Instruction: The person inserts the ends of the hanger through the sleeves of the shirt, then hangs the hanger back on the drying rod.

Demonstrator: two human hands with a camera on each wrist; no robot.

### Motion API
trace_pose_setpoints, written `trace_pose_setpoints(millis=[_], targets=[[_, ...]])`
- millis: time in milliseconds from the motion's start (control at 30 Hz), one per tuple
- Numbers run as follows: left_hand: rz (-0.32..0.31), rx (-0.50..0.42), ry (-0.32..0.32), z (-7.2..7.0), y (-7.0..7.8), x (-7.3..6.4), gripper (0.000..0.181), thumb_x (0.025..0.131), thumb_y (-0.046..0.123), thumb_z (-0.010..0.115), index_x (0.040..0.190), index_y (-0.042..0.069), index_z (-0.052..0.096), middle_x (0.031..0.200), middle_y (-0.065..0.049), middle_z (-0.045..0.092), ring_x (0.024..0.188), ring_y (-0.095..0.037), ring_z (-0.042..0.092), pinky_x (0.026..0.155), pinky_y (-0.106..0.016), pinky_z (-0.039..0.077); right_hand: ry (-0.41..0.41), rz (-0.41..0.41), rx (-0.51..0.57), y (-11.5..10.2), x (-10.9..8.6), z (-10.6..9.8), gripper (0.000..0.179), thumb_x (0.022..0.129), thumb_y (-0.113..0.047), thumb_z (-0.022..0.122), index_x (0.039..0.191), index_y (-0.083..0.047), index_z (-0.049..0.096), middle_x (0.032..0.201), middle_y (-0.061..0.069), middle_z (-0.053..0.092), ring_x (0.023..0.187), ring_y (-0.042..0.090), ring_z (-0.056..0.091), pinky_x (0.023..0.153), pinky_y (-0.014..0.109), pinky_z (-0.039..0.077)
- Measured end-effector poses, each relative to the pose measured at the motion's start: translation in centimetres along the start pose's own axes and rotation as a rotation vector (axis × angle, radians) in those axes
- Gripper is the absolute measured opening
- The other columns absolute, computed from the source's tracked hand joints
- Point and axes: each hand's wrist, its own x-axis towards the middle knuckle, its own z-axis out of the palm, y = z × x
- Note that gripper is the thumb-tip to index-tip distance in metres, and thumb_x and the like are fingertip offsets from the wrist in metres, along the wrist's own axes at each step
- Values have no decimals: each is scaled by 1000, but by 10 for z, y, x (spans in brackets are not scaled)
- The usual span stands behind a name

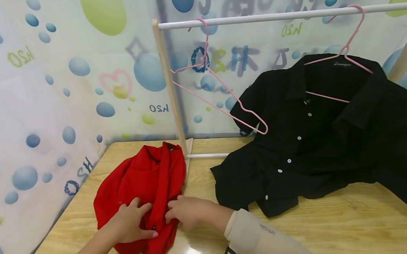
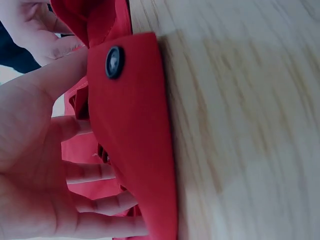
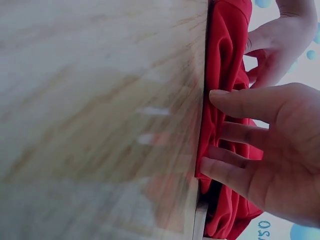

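A red shirt (image 1: 136,179) with dark buttons lies crumpled on the wooden table at the left. My left hand (image 1: 130,222) rests on its near part, fingers spread over the cloth. In the left wrist view those fingers reach behind a red flap (image 2: 132,130) with a dark button (image 2: 114,62). My right hand (image 1: 189,211) touches the shirt's right side beside a long folded strip of cloth. From the right wrist view, the thumb and fingers of this hand (image 3: 285,150) lie loosely against the red folds (image 3: 225,60), apart from each other.
Behind the shirt stands a rack with a wooden post (image 1: 170,90) and white rail (image 1: 252,19). A bare pink hanger (image 1: 235,97) hangs at its left end. A black short-sleeved shirt (image 1: 318,142) hangs on another pink hanger (image 1: 354,33), its lower part reaching the table (image 1: 324,228).
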Motion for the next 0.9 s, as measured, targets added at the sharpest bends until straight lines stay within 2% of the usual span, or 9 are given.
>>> trace_pose_setpoints(millis=[167, 233, 400, 467, 600, 733, 800, 900], targets=[[-7, -32, 1, 0, 0, -3, 78, 68, 58, 80, 127, 11, 61, 110, -14, 52, 88, -39, 54, 73, -54, 52, 9, -2, -8, -4, -5, -3, 34, 86, -18, 72, 118, -30, 69, 108, -11, 55, 90, 10, 44, 77, 16, 36], [-4, -56, 2, -1, -2, -5, 77, 70, 58, 79, 129, 13, 60, 111, -13, 52, 92, -37, 55, 79, -57, 50, 23, -3, -19, -6, -6, -3, 34, 86, -18, 71, 118, -29, 68, 108, -10, 56, 90, 10, 45, 78, 16, 37], [18, -195, -4, -7, -14, -9, 69, 74, 50, 80, 130, 15, 60, 112, -9, 53, 96, -24, 57, 82, -50, 51, 83, 26, 65, -7, -4, -4, 26, 88, -20, 71, 113, -22, 71, 102, -7, 57, 91, 9, 53, 80, 16, 42], [33, -253, -10, -10, -19, -10, 65, 75, 46, 81, 129, 14, 60, 112, -8, 54, 96, -22, 56, 78, -43, 52, 123, 53, 115, -6, -3, -5, 20, 89, -22, 71, 108, -19, 72, 98, -7, 57, 88, 8, 55, 78, 15, 43], [102, -300, -8, -18, -29, -13, 61, 78, 44, 79, 127, 12, 62, 116, -5, 57, 103, -23, 54, 79, -39, 52, 218, 161, 195, -2, -1, -13, 11, 90, -24, 71, 98, -18, 72, 93, -7, 57, 78, 5, 55, 68, 17, 45], [172, -333, 38, -29, -40, -13, 57, 82, 43, 76, 123, 6, 63, 115, -4, 63, 101, -24, 59, 78, -34, 54, 327, 293, 286, 6, 3, -24, 9, 89, -24, 71, 92, -16, 69, 89, -6, 56, 74, 7, 53, 62, 19, 44], [170, -360, 67, -35, -46, -12, 54, 83, 41, 76, 121, 4, 63, 112, -4, 65, 97, -23, 61, 74, -31, 55, 374, 356, 340, 12, 5, -29, 10, 89, -24, 71, 93, -14, 68, 91, -4, 57, 78, 9, 56, 66, 20, 46], [114, -378, 117, -45, -54, -10, 49, 83, 36, 77, 118, 3, 64, 109, -5, 66, 91, -21, 61, 70, -28, 53, 428, 446, 422, 24, 9, -34, 18, 89, -25, 71, 100, -11, 67, 99, 1, 60, 87, 16, 60, 72, 24, 49]])
